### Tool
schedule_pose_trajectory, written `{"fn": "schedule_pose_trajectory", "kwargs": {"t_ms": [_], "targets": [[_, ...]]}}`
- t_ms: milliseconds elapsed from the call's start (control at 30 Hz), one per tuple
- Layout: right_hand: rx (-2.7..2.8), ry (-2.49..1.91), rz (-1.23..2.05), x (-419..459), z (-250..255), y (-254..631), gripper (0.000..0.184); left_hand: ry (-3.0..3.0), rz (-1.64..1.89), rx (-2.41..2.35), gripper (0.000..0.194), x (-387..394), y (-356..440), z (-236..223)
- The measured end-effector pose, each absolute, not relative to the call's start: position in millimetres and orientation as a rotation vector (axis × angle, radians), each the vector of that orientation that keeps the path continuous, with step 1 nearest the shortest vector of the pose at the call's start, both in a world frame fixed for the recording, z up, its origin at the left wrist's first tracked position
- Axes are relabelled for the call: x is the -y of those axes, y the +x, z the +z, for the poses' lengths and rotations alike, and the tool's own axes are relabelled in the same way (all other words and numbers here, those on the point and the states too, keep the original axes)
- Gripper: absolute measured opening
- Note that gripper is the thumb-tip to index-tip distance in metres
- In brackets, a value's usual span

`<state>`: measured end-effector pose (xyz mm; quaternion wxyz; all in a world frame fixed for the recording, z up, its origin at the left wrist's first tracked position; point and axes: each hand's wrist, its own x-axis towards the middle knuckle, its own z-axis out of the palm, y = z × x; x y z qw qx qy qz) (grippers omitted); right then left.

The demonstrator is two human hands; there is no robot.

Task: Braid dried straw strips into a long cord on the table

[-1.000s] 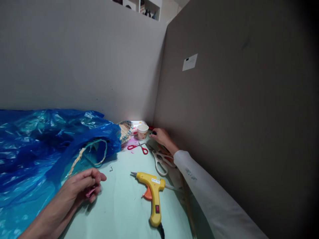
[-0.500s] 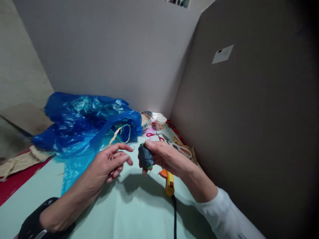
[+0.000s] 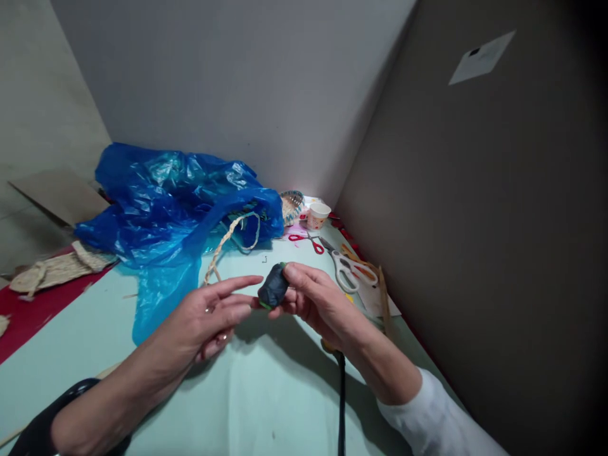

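Note:
In my right hand (image 3: pixel 316 294) is a small spool of dark blue-grey thread (image 3: pixel 274 286) with green showing at its ends. The thumb lies over its upper end and the fingers are beneath. My left hand (image 3: pixel 216 316) is just left of the spool, its index finger stretched toward it and its fingertips close to its lower end. Whether those fingertips touch the spool or a loose thread is too fine to make out. Under my right wrist, a yellow tool (image 3: pixel 330 346) with a black cord (image 3: pixel 342 405) is mostly covered.
A crumpled blue plastic bag (image 3: pixel 180 190) lies at the back left, with a braided straw strand (image 3: pixel 222 247) before it. Red-handled scissors (image 3: pixel 308 242), white-handled scissors (image 3: pixel 351 269), a paper cup (image 3: pixel 318 216) and a woven basket (image 3: pixel 292 208) stand or lie at the back right. Grey panels rise behind.
The spool has tilted in my right hand, its green lower end swinging left. My left fingers have straightened and come up close to it. The view has shifted a little.

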<state>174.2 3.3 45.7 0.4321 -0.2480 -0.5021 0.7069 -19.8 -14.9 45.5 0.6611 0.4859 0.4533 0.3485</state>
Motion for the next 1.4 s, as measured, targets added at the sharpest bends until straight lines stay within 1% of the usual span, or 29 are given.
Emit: {"fn": "schedule_pose_trajectory", "kwargs": {"t_ms": [67,133,267,367,567,700,833,967,1100,1200,1400], "targets": [[1.227,-0.659,1.731,-4,46,177,0.024,1.046,0.733,-0.928,0.051,18,-16,44],[1.214,-0.679,1.719,-4,47,180,0.023,1.022,0.706,-0.902,0.048,21,-13,42],[1.222,-0.641,1.711,-3,51,183,0.019,1.06,0.647,-1.02,0.026,24,-9,39],[1.207,-0.647,1.715,-3,54,184,0.019,1.06,0.698,-1.079,0.026,24,-12,39],[1.167,-0.686,1.707,-6,54,188,0.021,0.937,0.953,-0.995,0.024,17,-24,51],[1.19,-0.636,1.742,-6,53,188,0.022,0.908,1.122,-0.963,0.024,12,-30,60],[1.156,-0.574,1.778,-4,52,186,0.019,0.911,1.238,-0.911,0.02,8,-34,64],[1.156,-0.658,1.754,-7,44,184,0.021,0.892,1.243,-0.729,0.017,6,-40,67],[1.192,-0.761,1.594,-12,41,184,0.026,0.901,1.265,-0.62,0.02,5,-47,70],[1.229,-0.744,1.531,-11,48,189,0.026,0.957,1.306,-0.64,0.025,2,-51,71],[1.365,-0.788,1.523,-10,70,205,0.026,0.967,1.349,-0.648,0.027,-7,-62,71]]}}
